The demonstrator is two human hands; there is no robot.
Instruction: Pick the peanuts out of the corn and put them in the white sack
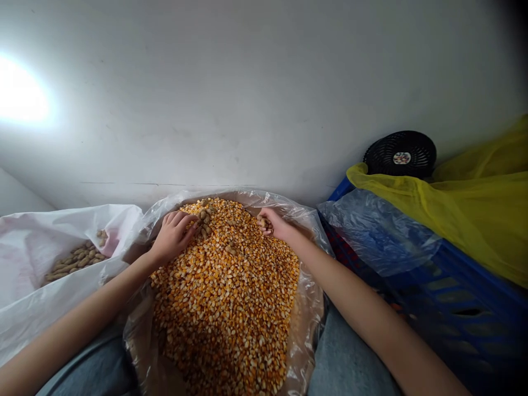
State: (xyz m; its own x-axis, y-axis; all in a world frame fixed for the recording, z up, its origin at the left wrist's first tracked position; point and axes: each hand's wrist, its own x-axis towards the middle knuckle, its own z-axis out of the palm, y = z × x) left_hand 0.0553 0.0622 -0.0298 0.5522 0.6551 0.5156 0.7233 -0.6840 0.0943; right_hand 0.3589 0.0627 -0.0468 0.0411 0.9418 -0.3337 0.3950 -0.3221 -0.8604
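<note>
A clear plastic-lined sack [305,319] between my knees is full of orange and pale corn kernels [231,297]. At its far left, my left hand [175,235] rests on the corn with fingers bent and apart, its fingertips beside a small heap of unshelled peanuts [203,223]. Across the sack, near the far right rim, my right hand [275,224] is closed around several peanuts [264,223], which show between its fingers. A few more peanuts [231,250] lie on the corn between the hands.
To the left, a white sack [124,220] holds a pile of peanuts [78,257]. A blue plastic crate [466,291] stands at right, partly covered by clear plastic [379,231] and yellow mesh [466,214]. Behind it is a black fan [400,154] against the white wall [247,110].
</note>
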